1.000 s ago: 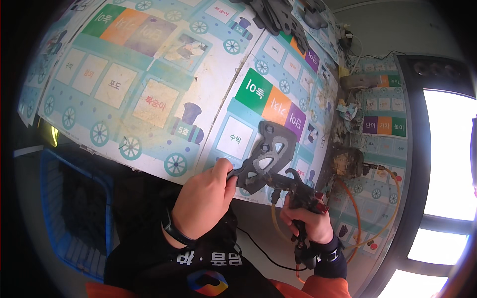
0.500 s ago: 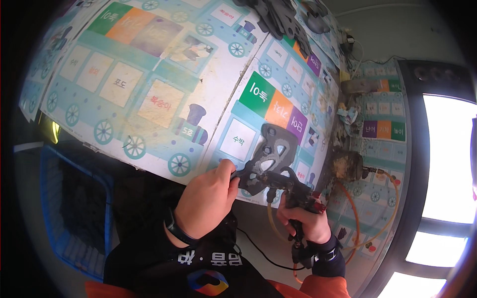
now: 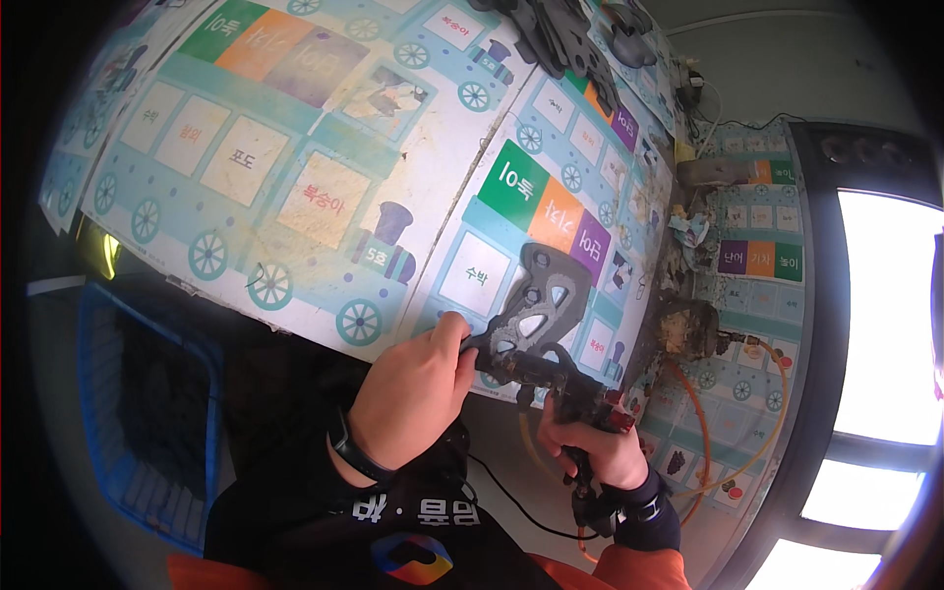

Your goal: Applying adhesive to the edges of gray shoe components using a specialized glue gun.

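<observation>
Our left hand (image 3: 408, 398) has its thumb and fingers pinched on the lower end of a dark grey part (image 3: 546, 310), a flat piece with openings through it. The part lies just beyond those fingers, up and to their right, its long axis slanting away from us over the counter (image 3: 433, 147); whether its far end touches the counter we cannot tell.

Our right hand (image 3: 600, 452) has its fingers wrapped around the handle of a spray gun (image 3: 565, 379). From these fingers the gun's body reaches up and to the left, its front end crossing the near end of the part in our view, near the left fingertips. Whether gun and part touch, or how far the trigger is drawn, we cannot make out. The left hand is the nearer one to the part, since it holds it; the right meets it only through the gun.

A yellow hose (image 3: 527, 433) hangs to the left of the right fingers. More dark pieces (image 3: 551, 39) lie well beyond both hands on the counter, and a blue basket (image 3: 93, 393) stands well to the left of the left fingers, lower down.
</observation>
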`<action>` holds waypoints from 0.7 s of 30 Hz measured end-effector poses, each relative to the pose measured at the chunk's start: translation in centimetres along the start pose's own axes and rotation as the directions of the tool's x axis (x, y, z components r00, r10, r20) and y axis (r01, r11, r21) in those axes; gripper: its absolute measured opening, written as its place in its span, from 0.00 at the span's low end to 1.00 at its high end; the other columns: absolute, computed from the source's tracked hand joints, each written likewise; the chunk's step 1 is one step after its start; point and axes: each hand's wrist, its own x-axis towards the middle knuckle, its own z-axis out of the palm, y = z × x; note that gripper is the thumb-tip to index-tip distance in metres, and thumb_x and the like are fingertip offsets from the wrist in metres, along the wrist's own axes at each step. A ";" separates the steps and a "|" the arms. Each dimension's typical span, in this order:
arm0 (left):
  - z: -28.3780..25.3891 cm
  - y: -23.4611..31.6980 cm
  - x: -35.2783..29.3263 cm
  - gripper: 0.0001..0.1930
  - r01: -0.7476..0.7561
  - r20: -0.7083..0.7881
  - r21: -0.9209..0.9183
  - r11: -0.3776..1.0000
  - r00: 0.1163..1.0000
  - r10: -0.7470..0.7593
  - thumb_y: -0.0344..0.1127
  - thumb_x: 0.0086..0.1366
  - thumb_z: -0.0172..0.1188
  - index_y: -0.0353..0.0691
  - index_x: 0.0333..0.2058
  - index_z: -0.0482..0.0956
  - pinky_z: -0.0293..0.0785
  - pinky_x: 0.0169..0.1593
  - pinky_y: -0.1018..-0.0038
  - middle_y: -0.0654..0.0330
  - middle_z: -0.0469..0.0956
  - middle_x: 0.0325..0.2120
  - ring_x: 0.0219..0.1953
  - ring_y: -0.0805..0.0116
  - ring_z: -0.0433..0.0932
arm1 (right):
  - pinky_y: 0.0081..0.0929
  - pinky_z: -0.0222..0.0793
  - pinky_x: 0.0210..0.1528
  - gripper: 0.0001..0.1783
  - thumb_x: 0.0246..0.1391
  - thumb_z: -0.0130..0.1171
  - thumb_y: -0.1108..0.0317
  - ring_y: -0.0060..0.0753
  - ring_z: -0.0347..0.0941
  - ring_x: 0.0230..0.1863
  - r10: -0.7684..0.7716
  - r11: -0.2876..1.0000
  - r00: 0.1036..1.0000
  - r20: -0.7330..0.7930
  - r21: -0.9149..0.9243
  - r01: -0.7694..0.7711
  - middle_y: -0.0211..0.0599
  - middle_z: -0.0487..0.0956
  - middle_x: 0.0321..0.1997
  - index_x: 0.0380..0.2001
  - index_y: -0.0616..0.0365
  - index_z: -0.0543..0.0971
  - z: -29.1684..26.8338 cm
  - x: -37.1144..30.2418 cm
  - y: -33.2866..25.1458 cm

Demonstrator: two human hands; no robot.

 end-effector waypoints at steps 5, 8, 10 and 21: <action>1.0 -0.6 -0.6 0.10 0.004 -0.032 0.013 1.000 0.999 -0.003 0.30 0.69 0.65 0.35 0.43 0.74 0.74 0.31 0.51 0.46 0.80 0.23 0.27 0.41 0.81 | 0.22 0.68 0.25 0.10 0.62 0.60 0.76 0.25 0.74 0.24 0.022 0.999 0.999 0.040 0.049 -0.024 0.35 0.81 0.32 0.47 0.65 0.78 -0.8 -1.6 1.6; 0.3 0.1 -0.5 0.08 0.029 0.048 -0.022 0.999 0.998 -0.028 0.31 0.70 0.63 0.37 0.43 0.74 0.75 0.34 0.51 0.44 0.81 0.27 0.31 0.40 0.81 | 0.22 0.69 0.26 0.14 0.56 0.58 0.78 0.25 0.74 0.22 -0.189 0.978 0.981 0.047 0.096 0.184 0.39 0.83 0.31 0.46 0.69 0.81 -1.8 -2.4 3.0; -1.0 1.4 -0.3 0.07 -0.034 0.044 -0.064 0.997 0.998 0.037 0.30 0.71 0.62 0.38 0.43 0.74 0.75 0.36 0.52 0.45 0.81 0.32 0.35 0.41 0.82 | 0.24 0.65 0.19 0.20 0.46 0.59 0.72 0.25 0.71 0.16 -0.342 0.938 0.936 -0.088 0.032 0.346 0.44 0.85 0.35 0.44 0.70 0.81 -2.5 -1.9 4.8; -29.2 -3.2 1.7 0.08 -0.121 -0.683 -0.122 0.985 0.730 0.005 0.32 0.77 0.62 0.38 0.50 0.81 0.64 0.20 0.80 0.66 0.75 0.21 0.16 0.81 0.71 | 0.54 0.74 0.48 0.26 0.60 0.60 0.74 0.67 0.78 0.45 -0.738 0.498 0.550 -0.390 -0.865 0.054 0.63 0.81 0.46 0.62 0.67 0.73 -4.5 4.8 10.0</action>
